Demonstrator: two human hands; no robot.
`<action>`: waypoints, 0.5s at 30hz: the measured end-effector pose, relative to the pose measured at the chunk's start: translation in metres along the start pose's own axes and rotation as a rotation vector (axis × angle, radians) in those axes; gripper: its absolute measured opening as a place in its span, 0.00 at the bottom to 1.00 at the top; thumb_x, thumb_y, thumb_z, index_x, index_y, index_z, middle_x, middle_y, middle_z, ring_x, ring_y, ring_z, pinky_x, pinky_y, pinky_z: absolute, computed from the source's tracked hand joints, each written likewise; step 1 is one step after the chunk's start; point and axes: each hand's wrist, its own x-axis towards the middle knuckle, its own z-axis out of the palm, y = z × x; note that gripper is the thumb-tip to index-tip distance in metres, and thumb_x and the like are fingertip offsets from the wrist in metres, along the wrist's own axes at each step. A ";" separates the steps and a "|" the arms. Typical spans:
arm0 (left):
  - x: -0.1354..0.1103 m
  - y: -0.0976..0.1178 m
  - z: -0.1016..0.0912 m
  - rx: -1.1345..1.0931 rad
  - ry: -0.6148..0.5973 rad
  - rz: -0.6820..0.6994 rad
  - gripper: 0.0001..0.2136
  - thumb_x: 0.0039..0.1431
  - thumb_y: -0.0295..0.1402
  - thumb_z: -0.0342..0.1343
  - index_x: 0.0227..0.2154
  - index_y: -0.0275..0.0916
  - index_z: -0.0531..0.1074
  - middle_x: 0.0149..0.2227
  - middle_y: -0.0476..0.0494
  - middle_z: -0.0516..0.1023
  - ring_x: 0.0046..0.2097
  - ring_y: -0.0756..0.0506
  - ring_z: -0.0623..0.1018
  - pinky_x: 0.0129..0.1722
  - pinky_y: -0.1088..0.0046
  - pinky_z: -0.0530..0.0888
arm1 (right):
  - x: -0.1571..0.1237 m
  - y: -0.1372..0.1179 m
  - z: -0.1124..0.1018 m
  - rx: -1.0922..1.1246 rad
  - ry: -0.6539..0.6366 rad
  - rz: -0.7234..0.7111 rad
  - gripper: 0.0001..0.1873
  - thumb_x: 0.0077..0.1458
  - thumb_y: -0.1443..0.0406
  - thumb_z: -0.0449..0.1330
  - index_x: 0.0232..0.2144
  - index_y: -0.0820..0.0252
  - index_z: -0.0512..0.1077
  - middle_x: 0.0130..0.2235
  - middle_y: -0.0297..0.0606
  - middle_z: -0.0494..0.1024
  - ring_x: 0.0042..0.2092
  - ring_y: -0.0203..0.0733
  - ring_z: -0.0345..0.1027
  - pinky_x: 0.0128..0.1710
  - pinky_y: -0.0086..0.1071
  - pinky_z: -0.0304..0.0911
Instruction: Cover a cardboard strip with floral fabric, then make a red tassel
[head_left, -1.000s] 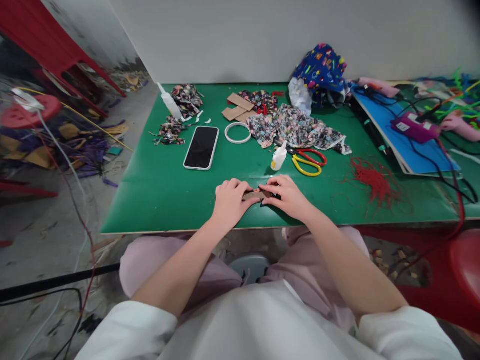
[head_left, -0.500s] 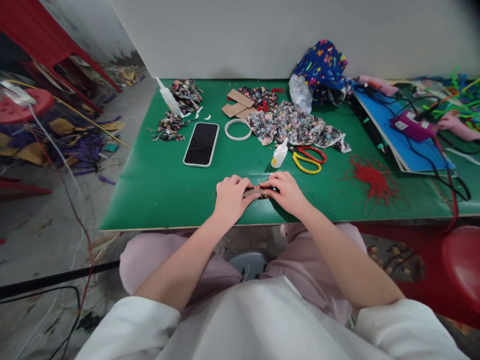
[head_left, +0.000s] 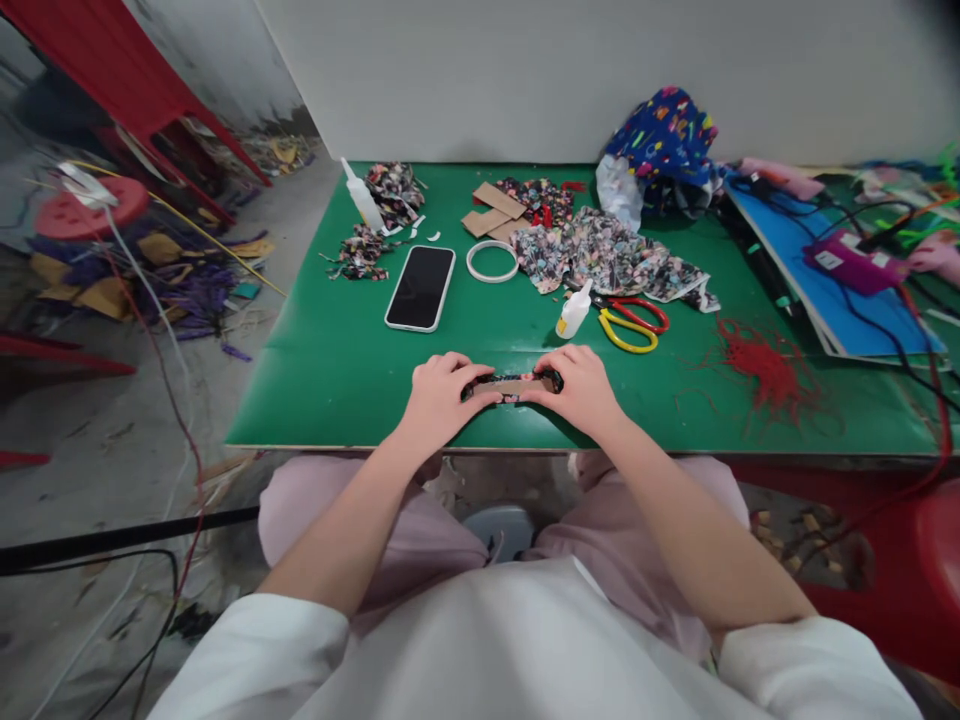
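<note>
My left hand [head_left: 439, 393] and my right hand [head_left: 579, 386] rest on the green table [head_left: 337, 370] near its front edge. Between them lies a small cardboard strip wrapped in patterned fabric [head_left: 511, 384]. Each hand pinches one end of it with curled fingers and presses it onto the table. A small white glue bottle [head_left: 574, 312] stands just beyond my right hand, with red and yellow scissors [head_left: 634, 324] beside it.
A phone [head_left: 421, 288] lies face up left of centre, next to a white ring [head_left: 492, 261]. Patterned fabric [head_left: 607, 256], cardboard pieces [head_left: 491, 210], fabric scraps [head_left: 361, 252] and another glue bottle [head_left: 363, 198] lie farther back. Red thread [head_left: 761, 364] and a blue board with cables [head_left: 825, 280] are at right.
My hands have moved slightly apart along the strip, so more of the fabric-wrapped piece shows between them. The camera view has shifted a little to the left.
</note>
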 end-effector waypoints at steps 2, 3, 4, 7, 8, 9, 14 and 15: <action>-0.001 0.001 0.005 0.029 0.024 -0.013 0.19 0.49 0.50 0.54 0.40 0.46 0.74 0.38 0.45 0.71 0.41 0.43 0.69 0.43 0.64 0.62 | 0.000 0.001 0.002 -0.022 -0.003 0.008 0.26 0.42 0.43 0.55 0.30 0.58 0.71 0.33 0.40 0.72 0.39 0.46 0.61 0.41 0.38 0.54; -0.001 0.002 0.007 0.027 0.026 -0.018 0.19 0.48 0.50 0.55 0.39 0.46 0.74 0.38 0.45 0.71 0.41 0.43 0.69 0.42 0.65 0.62 | 0.001 0.001 0.002 -0.029 -0.003 0.008 0.25 0.43 0.43 0.55 0.30 0.58 0.70 0.33 0.40 0.72 0.39 0.46 0.61 0.40 0.38 0.54; 0.000 0.002 0.008 0.018 0.019 -0.022 0.18 0.48 0.50 0.55 0.38 0.46 0.74 0.38 0.45 0.72 0.41 0.43 0.69 0.42 0.65 0.62 | 0.001 0.001 0.003 -0.032 -0.002 0.006 0.24 0.43 0.43 0.55 0.29 0.58 0.70 0.33 0.40 0.72 0.39 0.46 0.61 0.40 0.38 0.54; 0.005 0.003 0.008 -0.006 -0.017 -0.031 0.17 0.48 0.49 0.56 0.36 0.45 0.74 0.36 0.46 0.72 0.39 0.44 0.69 0.41 0.66 0.61 | 0.001 0.001 0.004 -0.036 -0.003 -0.002 0.23 0.44 0.45 0.55 0.29 0.57 0.69 0.32 0.40 0.72 0.39 0.46 0.60 0.40 0.38 0.53; 0.006 0.003 0.008 -0.007 -0.030 -0.030 0.16 0.48 0.49 0.56 0.35 0.45 0.74 0.35 0.46 0.72 0.39 0.44 0.69 0.40 0.66 0.61 | 0.001 0.001 0.004 -0.038 -0.005 0.000 0.23 0.44 0.45 0.56 0.29 0.57 0.69 0.32 0.40 0.72 0.39 0.46 0.60 0.40 0.38 0.53; 0.007 0.004 0.007 -0.006 -0.041 -0.029 0.16 0.47 0.49 0.57 0.35 0.44 0.74 0.35 0.46 0.72 0.39 0.44 0.69 0.40 0.66 0.61 | 0.001 0.001 0.004 -0.039 -0.006 0.004 0.22 0.44 0.45 0.56 0.29 0.57 0.70 0.32 0.40 0.71 0.39 0.46 0.60 0.40 0.38 0.53; 0.010 -0.005 0.000 -0.024 -0.092 0.023 0.16 0.50 0.48 0.55 0.37 0.44 0.74 0.36 0.46 0.72 0.40 0.44 0.69 0.42 0.65 0.63 | 0.000 0.001 0.004 -0.035 -0.009 0.013 0.21 0.44 0.46 0.57 0.29 0.57 0.70 0.33 0.39 0.72 0.39 0.46 0.60 0.40 0.39 0.53; 0.011 -0.009 -0.003 -0.044 -0.113 0.050 0.16 0.52 0.46 0.53 0.39 0.44 0.74 0.36 0.45 0.71 0.40 0.44 0.69 0.43 0.65 0.63 | 0.000 0.001 0.004 -0.030 -0.006 0.008 0.21 0.44 0.46 0.57 0.29 0.57 0.70 0.33 0.39 0.72 0.39 0.46 0.59 0.40 0.39 0.53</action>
